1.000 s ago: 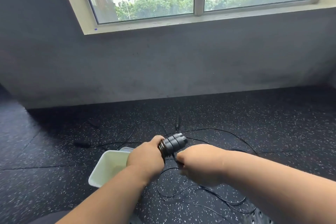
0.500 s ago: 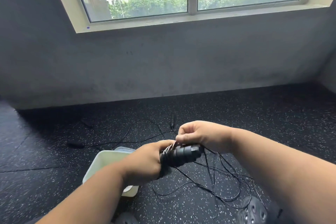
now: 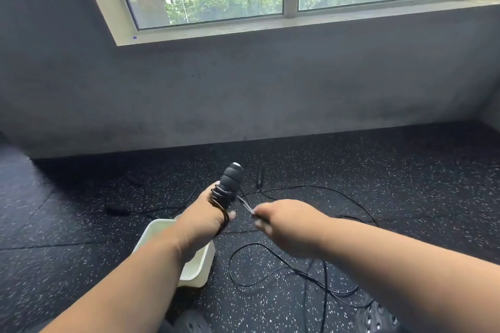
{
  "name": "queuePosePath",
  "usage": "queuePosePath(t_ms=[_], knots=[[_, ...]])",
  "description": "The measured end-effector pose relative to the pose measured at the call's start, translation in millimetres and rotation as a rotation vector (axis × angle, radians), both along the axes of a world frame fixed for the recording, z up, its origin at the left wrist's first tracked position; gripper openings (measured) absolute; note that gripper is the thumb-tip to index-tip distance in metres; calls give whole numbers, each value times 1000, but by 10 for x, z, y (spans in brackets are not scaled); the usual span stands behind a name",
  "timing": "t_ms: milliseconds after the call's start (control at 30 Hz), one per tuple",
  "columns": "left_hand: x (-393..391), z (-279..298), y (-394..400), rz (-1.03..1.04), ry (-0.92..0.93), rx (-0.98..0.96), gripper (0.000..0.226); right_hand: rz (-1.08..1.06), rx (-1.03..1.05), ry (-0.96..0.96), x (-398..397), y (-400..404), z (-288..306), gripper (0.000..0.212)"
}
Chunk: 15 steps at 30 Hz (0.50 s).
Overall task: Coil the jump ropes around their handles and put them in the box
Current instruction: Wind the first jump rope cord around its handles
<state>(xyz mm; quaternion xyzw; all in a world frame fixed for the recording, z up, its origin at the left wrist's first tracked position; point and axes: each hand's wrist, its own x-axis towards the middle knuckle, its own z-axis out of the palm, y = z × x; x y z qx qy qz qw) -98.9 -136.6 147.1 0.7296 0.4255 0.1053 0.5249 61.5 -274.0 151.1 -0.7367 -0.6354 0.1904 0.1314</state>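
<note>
Gripping black handle (image 3: 230, 184) upright at frame centre, left hand (image 3: 207, 220) closed round it as spool; right hand (image 3: 281, 220) pinches rope (image 3: 244, 204) taut for wrapping. Box (image 3: 201, 269) waits open below left wrist.

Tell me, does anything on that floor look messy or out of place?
Yes: loose black rope sprawls in tangled loops over the speckled floor beside the white box. Only a few turns sit on the handle in the left hand; the right hand pinches the strand.
</note>
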Motion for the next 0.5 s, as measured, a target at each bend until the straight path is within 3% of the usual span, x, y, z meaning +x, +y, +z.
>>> queuePosePath(t_ms=[100, 200, 300, 500], knots=[[-36, -132, -53, -157, 336, 239, 71, 222, -22, -361, -168, -56, 15, 7], [8, -192, -213, -346, 531, 359, 70, 292, -6, -432, -105, -36, 161, 11], [45, -130, -325, -512, 608, 428, 67, 226, 33, -266, 142, -14, 314, 18], [16, 55, -357, -713, 394, 436, 67, 91, -91, 342, 489, -6, 198, 22]])
